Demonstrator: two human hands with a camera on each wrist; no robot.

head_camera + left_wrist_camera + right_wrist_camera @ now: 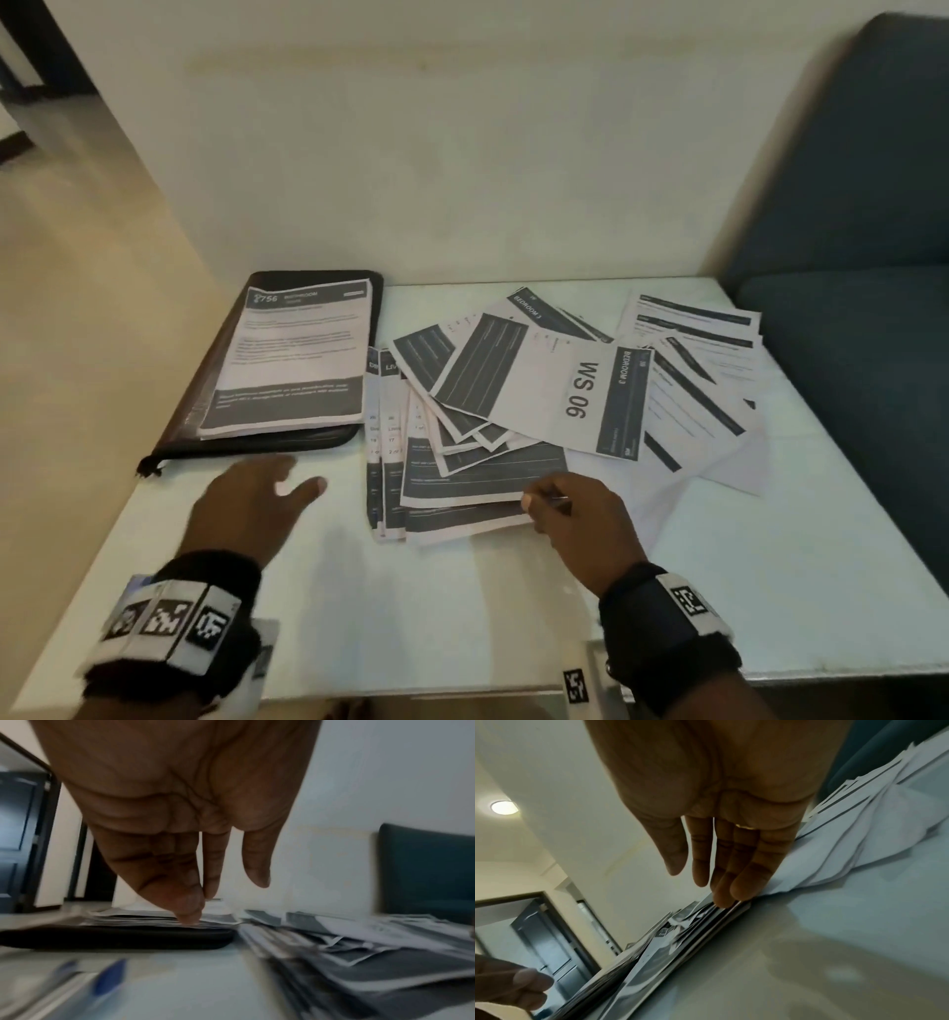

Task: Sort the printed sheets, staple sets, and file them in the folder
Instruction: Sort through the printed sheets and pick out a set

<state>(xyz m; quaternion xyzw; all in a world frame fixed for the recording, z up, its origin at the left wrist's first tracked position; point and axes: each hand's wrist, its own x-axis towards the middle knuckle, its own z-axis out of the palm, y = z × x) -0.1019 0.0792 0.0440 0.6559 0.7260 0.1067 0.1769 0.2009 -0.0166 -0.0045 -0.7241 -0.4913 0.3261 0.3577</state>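
A black zip folder (257, 444) lies at the table's back left with a neat stack of printed sheets (298, 360) on top. Loose printed sheets (482, 473) lie fanned across the middle, topped by one marked "WS 06, BEDROOM 3" (565, 395); more sheets (693, 370) spread to the right. My left hand (300, 475) hovers open just in front of the folder (115, 938), holding nothing. My right hand (534, 506) is at the loose pile's near edge. Its straight fingertips (723, 900) touch the sheet edges (680, 933), and the thumb stands apart.
The white table (411, 616) has bare surface along its front. A wall runs behind it. A dark blue sofa (847, 205) borders the right side. A blurred blue and white object (102, 977) lies near my left wrist. The table's left edge drops to the floor.
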